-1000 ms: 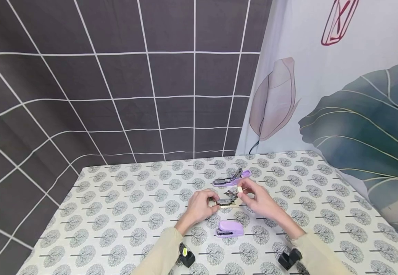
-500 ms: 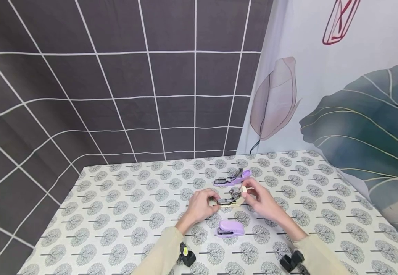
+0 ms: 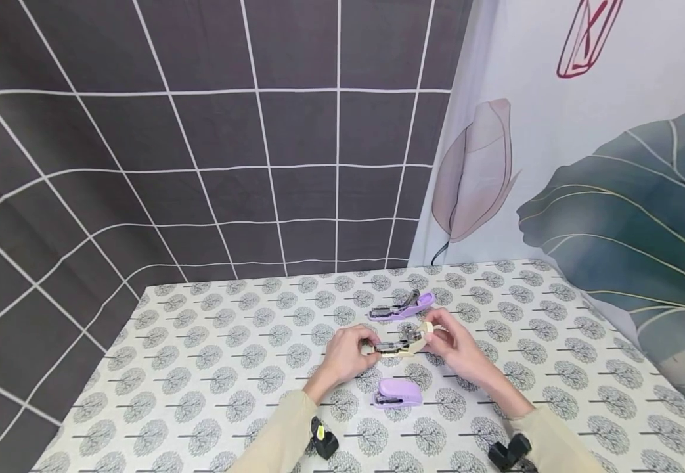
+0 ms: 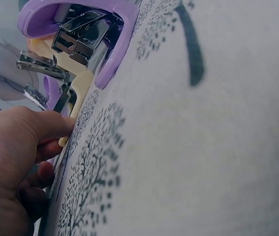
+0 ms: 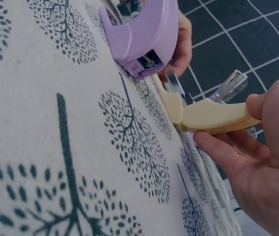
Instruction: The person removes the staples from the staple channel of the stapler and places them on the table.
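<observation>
A cream stapler (image 3: 417,346) lies opened out on the patterned cloth, its metal magazine bare. My left hand (image 3: 345,355) pinches the front end of its base (image 4: 82,84) between thumb and fingers. With my right hand (image 3: 454,346) I grip the cream top cover (image 5: 218,116), which is swung back to the right, away from the magazine. In the right wrist view a metal piece (image 5: 231,87) sticks up beside the cover. Nearer to me a purple stapler (image 3: 399,393) sits closed; behind my hands a second purple stapler (image 3: 419,304) lies opened out.
The table is covered by a white cloth (image 3: 212,394) printed with grey trees. At its back hangs a dark curtain (image 3: 295,131) with white grid lines. To the right hangs a pale curtain (image 3: 602,164) with large leaves.
My right hand has moved a little to the right, swinging the cream cover further back from the magazine. The left hand keeps its place on the base; both purple staplers stay put.
</observation>
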{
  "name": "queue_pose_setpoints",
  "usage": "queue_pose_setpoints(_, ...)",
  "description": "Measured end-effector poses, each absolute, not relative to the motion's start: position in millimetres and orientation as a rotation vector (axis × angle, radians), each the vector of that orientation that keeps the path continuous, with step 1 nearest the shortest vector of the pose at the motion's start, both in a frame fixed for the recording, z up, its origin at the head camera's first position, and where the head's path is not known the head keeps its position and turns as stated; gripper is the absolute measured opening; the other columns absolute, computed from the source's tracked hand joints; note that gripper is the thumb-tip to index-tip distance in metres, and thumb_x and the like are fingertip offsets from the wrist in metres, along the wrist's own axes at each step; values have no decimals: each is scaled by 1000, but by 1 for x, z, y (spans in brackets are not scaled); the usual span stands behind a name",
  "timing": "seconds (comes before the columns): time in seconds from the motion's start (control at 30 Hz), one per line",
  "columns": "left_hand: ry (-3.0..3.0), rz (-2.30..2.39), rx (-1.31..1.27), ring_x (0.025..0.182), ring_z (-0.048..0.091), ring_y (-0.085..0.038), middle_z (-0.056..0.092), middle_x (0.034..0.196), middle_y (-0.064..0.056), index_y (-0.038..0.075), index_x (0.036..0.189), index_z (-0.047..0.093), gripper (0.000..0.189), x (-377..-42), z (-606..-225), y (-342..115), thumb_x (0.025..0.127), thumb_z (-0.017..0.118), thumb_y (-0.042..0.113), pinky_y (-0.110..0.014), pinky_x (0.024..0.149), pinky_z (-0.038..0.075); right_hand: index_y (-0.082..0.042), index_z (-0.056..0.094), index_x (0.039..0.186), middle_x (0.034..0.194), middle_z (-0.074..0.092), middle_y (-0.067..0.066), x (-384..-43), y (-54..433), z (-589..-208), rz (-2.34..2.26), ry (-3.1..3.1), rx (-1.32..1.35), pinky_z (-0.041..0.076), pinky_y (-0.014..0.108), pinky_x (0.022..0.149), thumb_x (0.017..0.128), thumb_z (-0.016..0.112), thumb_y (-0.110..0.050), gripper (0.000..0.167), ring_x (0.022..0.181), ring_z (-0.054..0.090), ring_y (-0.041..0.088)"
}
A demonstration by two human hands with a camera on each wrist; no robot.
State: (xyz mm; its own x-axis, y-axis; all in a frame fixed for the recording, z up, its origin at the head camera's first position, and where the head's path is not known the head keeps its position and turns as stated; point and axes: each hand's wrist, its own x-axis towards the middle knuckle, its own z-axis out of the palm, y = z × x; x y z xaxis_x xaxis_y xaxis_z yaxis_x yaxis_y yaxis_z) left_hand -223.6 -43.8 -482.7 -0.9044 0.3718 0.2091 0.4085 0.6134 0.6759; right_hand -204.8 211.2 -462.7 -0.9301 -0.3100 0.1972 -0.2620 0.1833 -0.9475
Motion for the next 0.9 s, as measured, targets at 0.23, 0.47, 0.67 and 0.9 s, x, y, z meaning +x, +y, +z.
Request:
queue_pose_setpoints(0.23,-2773,-1163,-674,62,47,-1,66,90,11,17,94,74,21,-224,-483,-44,77,85,16,-23,63,41,8,43,120,121,48,31,-204,218,-467,-2004,2241,-517,53,38,88,96,47,12,25,104,66,23)
queue_pose_setpoints(0.47,-2765,-1163,-680,61,46,-1,67,90,11,17,94,74,20,-223,-483,-44,76,85,16,-23,63,40,9,42,121,124,45,32,-202,223,-469,-1990,2228,-481,52,38,89,97,46,11,24,104,65,26)
queue_pose_setpoints(0.67,-2744,-1166,-691,61,46,-1,66,88,10,17,93,74,20,-224,-483,-44,76,84,15,-23,61,40,10,40,123,120,47,31,-202,226,-470,-1999,2198,-451,52,38,90,96,43,13,27,105,64,25)
queue_pose_setpoints(0.9,-2748,-1165,-693,61,46,-1,66,87,11,17,94,74,21,-224,-484,-44,76,84,15,-23,62,40,13,37,121,121,46,33,-202,229,-474,-2022,2157,-473,50,38,91,97,40,15,25,110,64,25)
